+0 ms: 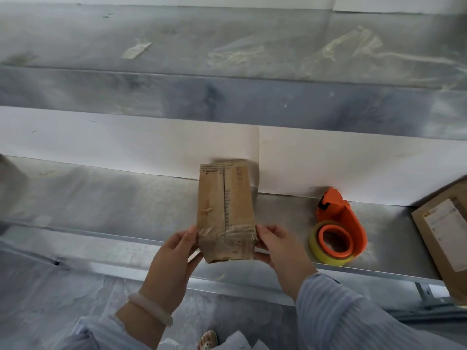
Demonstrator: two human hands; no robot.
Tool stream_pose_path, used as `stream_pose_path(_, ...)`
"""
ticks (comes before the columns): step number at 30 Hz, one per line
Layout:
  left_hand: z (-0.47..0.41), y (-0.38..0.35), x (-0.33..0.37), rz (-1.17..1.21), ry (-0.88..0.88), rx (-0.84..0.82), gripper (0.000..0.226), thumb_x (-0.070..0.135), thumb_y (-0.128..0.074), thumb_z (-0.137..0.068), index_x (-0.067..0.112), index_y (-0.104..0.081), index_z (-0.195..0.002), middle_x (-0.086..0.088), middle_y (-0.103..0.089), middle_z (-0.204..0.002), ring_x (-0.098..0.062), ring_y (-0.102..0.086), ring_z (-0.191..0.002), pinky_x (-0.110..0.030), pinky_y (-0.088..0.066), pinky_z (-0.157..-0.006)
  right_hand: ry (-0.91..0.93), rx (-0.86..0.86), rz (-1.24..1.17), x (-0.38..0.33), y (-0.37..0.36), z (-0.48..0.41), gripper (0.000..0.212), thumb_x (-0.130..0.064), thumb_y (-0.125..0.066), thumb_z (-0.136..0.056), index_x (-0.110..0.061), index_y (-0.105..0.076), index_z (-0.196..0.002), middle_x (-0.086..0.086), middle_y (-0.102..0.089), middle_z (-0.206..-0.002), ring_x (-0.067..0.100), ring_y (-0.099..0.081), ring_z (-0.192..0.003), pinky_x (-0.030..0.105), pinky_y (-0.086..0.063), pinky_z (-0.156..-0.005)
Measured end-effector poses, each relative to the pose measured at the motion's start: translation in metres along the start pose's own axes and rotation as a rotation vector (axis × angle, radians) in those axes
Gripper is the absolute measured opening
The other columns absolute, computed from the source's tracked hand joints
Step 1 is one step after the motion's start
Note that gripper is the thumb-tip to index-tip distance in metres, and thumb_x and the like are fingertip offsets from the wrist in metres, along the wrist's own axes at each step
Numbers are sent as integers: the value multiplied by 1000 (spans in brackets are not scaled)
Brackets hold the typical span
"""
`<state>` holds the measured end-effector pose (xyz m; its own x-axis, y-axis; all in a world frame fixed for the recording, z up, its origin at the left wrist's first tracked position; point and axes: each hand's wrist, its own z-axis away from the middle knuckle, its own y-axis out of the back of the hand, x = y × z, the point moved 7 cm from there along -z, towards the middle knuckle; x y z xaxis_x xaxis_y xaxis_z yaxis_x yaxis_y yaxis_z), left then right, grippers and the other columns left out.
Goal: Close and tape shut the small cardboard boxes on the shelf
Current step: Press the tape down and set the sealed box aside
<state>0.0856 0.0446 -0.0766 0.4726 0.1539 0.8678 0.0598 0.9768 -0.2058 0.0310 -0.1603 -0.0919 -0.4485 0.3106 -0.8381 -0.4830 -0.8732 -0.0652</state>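
A small worn cardboard box [225,210] lies lengthwise on the metal shelf [126,198], its flaps folded together along a centre seam, with old tape on its near end. My left hand [174,258] grips the box's near left corner, thumb on its side. At the near right corner my right hand [275,246] holds it, fingers curled round the edge. An orange tape dispenser [340,223] with a yellow tape roll [328,243] stands on the shelf to the right of the box, untouched.
A larger cardboard box [447,231] with a white label sits at the shelf's right end. An upper metal shelf [227,102] carries tape scraps. White paper lines the back wall. The shelf's front lip runs just below my hands.
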Motion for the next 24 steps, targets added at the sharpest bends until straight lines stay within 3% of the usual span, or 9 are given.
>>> stream_pose_path(4, -3, 1, -9, 92, 76, -56, 30, 27, -53, -97, 0, -64, -103, -15, -72, -106, -23, -68, -105, -42, -47, -103, -72, -18, -196, 6, -5, -1, 16, -17, -57, -98, -6, -67, -103, 3, -71, -74, 18, -66, -75, 41, -57, -88)
stream_pose_path(7, -5, -2, -10, 108, 75, -66, 24, 23, -50, -99, 1, -60, -98, -14, -71, -102, -21, -67, -100, -42, -46, -105, -65, 12, -223, 9, -7, -1, 17, -17, -55, -99, -7, -67, -106, 12, -73, -92, 22, -67, -86, 38, -58, -83)
stream_pose_path(10, -5, -5, -12, 18, 34, -52, 31, 22, -43, -103, -7, -54, -104, -23, -66, -110, -30, -63, -111, -43, -47, -104, -27, 51, -210, 13, -9, -3, 17, -24, -54, -100, -14, -64, -109, 13, -71, -105, 24, -67, -96, 36, -58, -79)
stream_pose_path(12, -4, -9, -10, -97, 2, -16, 32, 24, -37, -105, -2, -54, -111, -20, -64, -113, -27, -62, -112, -34, -54, -92, 1, 68, -78, 15, -11, -4, 14, -33, -49, -102, -26, -59, -108, 7, -69, -107, 23, -66, -99, 37, -58, -82)
stream_pose_path(14, -4, -12, -6, -189, -52, 20, 24, 26, -34, -106, 14, -54, -112, -12, -62, -114, -18, -62, -105, -23, -55, -75, 174, 119, 176, 6, -5, -5, 10, -37, -44, -102, -35, -53, -104, 2, -64, -109, 17, -62, -99, 39, -56, -87)
stream_pose_path(17, -4, -8, 9, -329, -287, 58, 20, 25, -42, -103, 39, -49, -115, -3, -55, -118, -16, -59, -107, -31, -57, -82, 493, 221, 480, -19, 8, 1, 12, -36, -49, -99, -34, -52, -110, -8, -55, -113, 4, -54, -100, 36, -51, -92)
stream_pose_path(19, 0, -2, 32, -522, -582, 99, 22, 32, -51, -99, 46, -55, -116, 7, -50, -121, -8, -55, -111, -26, -54, -90, 762, 236, 583, -42, 11, 14, 19, -37, -50, -97, -35, -57, -115, -16, -50, -115, 3, -51, -108, 29, -46, -97)
stream_pose_path(21, 5, -13, 52, -791, -894, 31, 24, 43, -56, -92, 37, -67, -113, 9, -53, -120, -8, -52, -112, -19, -46, -93, 1000, 124, 723, -59, -1, 26, 26, -44, -53, -93, -34, -68, -112, -13, -52, -125, 9, -48, -119, 25, -38, -102)
stream_pose_path(24, 8, -34, 60, -1075, -1173, -105, 29, 51, -60, -87, 29, -78, -93, 9, -66, -104, -14, -54, -104, -23, -42, -93, 1222, -28, 930, -63, -22, 31, 25, -47, -61, -88, -33, -76, -102, -9, -62, -122, 12, -50, -117, 18, -31, -105)
